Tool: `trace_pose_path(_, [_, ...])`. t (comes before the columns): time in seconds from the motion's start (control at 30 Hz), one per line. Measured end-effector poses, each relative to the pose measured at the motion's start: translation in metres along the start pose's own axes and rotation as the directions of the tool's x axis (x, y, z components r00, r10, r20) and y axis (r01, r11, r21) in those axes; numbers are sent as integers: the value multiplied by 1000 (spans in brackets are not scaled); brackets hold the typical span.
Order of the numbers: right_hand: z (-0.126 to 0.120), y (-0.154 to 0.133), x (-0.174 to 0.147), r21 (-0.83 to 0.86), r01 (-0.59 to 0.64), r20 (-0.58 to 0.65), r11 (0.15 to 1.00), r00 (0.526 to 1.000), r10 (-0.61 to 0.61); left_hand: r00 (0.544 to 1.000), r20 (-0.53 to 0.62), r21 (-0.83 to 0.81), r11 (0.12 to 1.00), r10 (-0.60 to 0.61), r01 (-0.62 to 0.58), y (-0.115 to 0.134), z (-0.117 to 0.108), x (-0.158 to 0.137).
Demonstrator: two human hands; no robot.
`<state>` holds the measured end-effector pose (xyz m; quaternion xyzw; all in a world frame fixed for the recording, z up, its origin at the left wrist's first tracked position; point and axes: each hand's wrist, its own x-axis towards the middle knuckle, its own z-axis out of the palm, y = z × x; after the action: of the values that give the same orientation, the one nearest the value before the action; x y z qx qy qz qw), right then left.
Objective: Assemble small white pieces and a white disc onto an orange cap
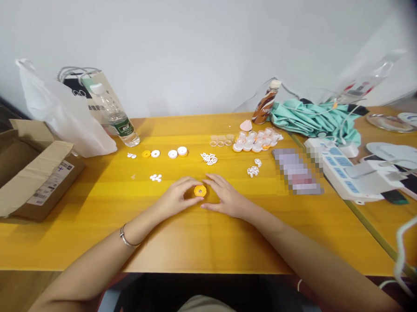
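From the head camera, I have both hands at the middle of the table (185,243), around one orange cup (200,194). My left hand (177,196) curves around its left side, thumb and forefinger bent toward each other with the cup between them; I cannot tell whether they pinch it or only stand close. My right hand (228,197) is just beside it on the other side, thumb and fingers spread apart, the gap facing the cup.

Beyond my hands lies a pile of white gears (209,159), with white frames (253,171) to its right and white buttons (156,178) to its left. Farther back I see a yellow disc (146,153) beside a white disc (155,153), a row of clear rings (221,141) and a cluster of clear-topped pieces (255,142). A box (8,194) and a water bottle (123,125) stand at left; a phone (296,167), partly pixelated, and a power strip (340,172) lie at right.
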<state>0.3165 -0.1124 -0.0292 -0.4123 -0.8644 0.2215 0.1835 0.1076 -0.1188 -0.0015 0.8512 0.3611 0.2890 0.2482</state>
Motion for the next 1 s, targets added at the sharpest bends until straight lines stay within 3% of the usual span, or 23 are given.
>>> trace_pose_path(0.3, [1,2,0,-12,24,-8,1000,1000,-24,996,53,96,993,-74,68,-10,5,-2])
trace_pose_path(0.53, [5,3,3,62,64,-127,996,990,-56,992,54,78,991,-112,107,-9,9,-3])
trace_pose_path(0.63, [6,2,4,98,79,-150,992,987,-64,995,69,63,996,-67,63,-4,-9,0])
trace_pose_path(0.73, [6,1,5,97,74,-146,992,987,-60,992,101,113,991,-77,65,-9,-51,0])
trace_pose_path(0.77, [6,1,5,93,71,-145,993,988,-58,990,42,155,980,-132,124,-15,-68,-2])
trace_pose_path(0.87, [6,0,5,78,67,-152,995,987,-55,915,-120,297,866,-385,403,-45,-117,-16])
trace_pose_path(1.0, [6,-1,6,56,72,-174,996,983,-62,730,-107,447,623,-674,641,-86,-154,-43])
